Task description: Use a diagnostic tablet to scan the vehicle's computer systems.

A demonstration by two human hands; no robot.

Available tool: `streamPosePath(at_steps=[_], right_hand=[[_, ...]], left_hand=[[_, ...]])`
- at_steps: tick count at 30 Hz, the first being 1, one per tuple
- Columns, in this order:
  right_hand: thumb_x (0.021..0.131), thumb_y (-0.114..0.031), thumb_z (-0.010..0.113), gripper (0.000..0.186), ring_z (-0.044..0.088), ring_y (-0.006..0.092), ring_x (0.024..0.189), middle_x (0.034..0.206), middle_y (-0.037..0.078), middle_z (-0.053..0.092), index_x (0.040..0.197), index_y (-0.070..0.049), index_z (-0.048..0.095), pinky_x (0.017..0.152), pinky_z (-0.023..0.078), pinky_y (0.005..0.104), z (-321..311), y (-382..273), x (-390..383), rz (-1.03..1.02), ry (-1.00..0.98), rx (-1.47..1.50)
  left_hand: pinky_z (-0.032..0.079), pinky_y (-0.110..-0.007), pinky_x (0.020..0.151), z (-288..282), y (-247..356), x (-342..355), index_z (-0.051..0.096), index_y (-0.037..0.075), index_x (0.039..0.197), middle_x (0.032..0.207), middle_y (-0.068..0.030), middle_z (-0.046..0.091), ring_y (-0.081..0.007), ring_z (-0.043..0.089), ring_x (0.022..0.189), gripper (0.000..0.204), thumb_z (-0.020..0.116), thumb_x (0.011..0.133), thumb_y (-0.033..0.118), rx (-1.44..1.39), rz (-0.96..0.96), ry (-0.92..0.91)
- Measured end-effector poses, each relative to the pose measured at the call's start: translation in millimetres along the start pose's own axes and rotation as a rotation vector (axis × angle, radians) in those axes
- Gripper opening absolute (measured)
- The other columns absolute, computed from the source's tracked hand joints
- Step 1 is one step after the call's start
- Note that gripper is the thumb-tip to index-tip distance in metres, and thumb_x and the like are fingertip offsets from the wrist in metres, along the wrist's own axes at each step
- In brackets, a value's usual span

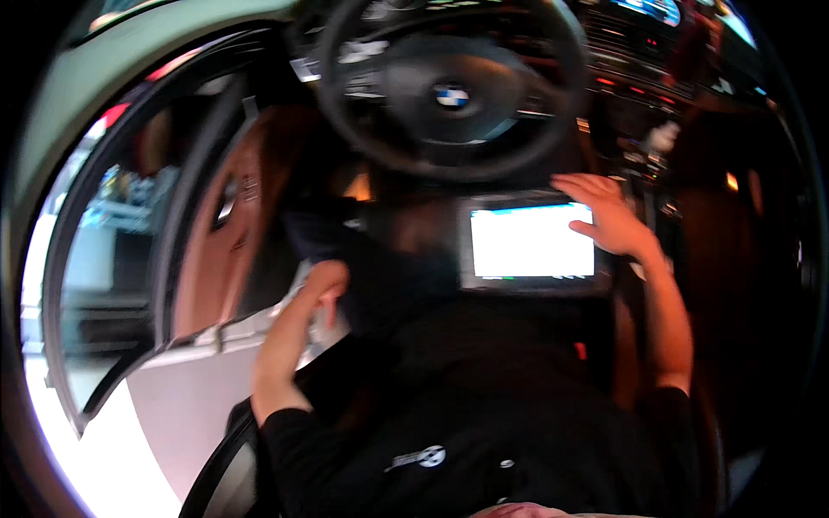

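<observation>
A tablet with a dark, thick frame and a bright white screen [531, 246] lies on my lap, below the steering wheel. My right hand [609, 216] is at its upper right corner. The fingers reach out along the top edge, and the thumb lies apart from them over the screen's right side. My left hand [328, 281] is by my left thigh, beside the open door. It is bent at the wrist and blurred, with one finger pointing down; the other fingers are hidden. No object shows in it.
The black steering wheel [449, 160] stands just beyond the tablet. On the left, the car door [226, 233] with a brown inner panel is swung open over a light floor [186, 414]. The centre console [639, 160] runs along the right, with a gear lever [663, 138].
</observation>
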State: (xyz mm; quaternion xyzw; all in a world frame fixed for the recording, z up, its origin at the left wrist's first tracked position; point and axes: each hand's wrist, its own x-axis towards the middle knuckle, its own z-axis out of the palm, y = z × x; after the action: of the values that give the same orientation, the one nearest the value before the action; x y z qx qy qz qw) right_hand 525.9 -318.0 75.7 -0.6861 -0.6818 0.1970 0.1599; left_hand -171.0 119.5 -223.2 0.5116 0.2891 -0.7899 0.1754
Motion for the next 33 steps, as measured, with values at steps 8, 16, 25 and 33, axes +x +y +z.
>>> streamPosePath(at_steps=[8,16,25,33], right_hand=[[0.101,-0.028,0.077,0.070,0.045,0.0323,0.158,0.169,0.012,0.053,0.165,-0.011,0.052,0.133,0.025,0.0525,-7,-4,6,-0.085,0.010,-0.042],[0.105,-0.027,0.070,0.065,0.046,0.0327,0.156,0.169,0.013,0.053,0.165,-0.012,0.052,0.133,0.026,0.0525,-2,15,-3,-0.084,0.047,-0.051],[0.106,-0.025,0.069,0.066,0.042,0.0324,0.159,0.172,0.011,0.049,0.167,-0.013,0.050,0.132,0.026,0.0504,-4,11,1,-0.091,0.018,-0.073],[0.100,-0.019,0.072,0.069,0.047,0.0332,0.156,0.169,0.011,0.054,0.165,-0.013,0.052,0.132,0.028,0.0517,-3,7,1,-0.101,0.055,-0.066]], left_hand=[[0.050,-0.035,0.111,9,52,-127,0.057,0.063,0.157,0.161,-0.0002,0.055,-0.0113,0.056,0.141,0.072,0.033,0.114,0.010,0.289,0.086,-0.465],[0.056,-0.031,0.107,10,99,-201,0.065,0.063,0.148,0.150,0.0050,0.070,-0.0111,0.069,0.128,0.041,0.058,0.108,0.068,0.310,-0.142,-0.172],[0.053,-0.034,0.115,-1,77,-175,0.066,0.066,0.145,0.158,0.0061,0.064,-0.0152,0.065,0.138,0.043,0.061,0.104,0.073,0.285,0.009,-0.439],[0.041,-0.031,0.122,9,97,-200,0.054,0.073,0.152,0.172,0.0058,0.047,-0.0091,0.048,0.152,0.069,0.028,0.116,0.020,0.294,-0.113,-0.342]])
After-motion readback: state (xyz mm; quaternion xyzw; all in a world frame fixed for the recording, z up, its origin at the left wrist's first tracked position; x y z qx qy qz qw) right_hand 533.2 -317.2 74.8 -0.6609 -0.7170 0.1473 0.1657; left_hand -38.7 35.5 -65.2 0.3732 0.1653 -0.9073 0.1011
